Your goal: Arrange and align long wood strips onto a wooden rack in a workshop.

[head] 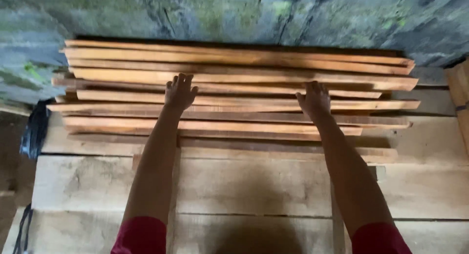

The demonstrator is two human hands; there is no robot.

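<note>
A stack of thin reddish-brown wooden slats [244, 73] lies crosswise on a pile of pale thick boards [244, 185], against a mossy grey wall. My left hand [180, 91] rests flat on the slats toward the left, fingers spread. My right hand [314, 99] lies flat on the slats toward the right, fingers together and pointing away. Both arms reach straight out in red sleeves. Neither hand grips a slat; the palms press on the top faces.
The mossy stone wall [234, 14] rises right behind the stack. A black object [35, 132] sits at the left edge of the boards. More pale timber [459, 97] stands at the far right. A dark strap [22, 229] hangs at the lower left.
</note>
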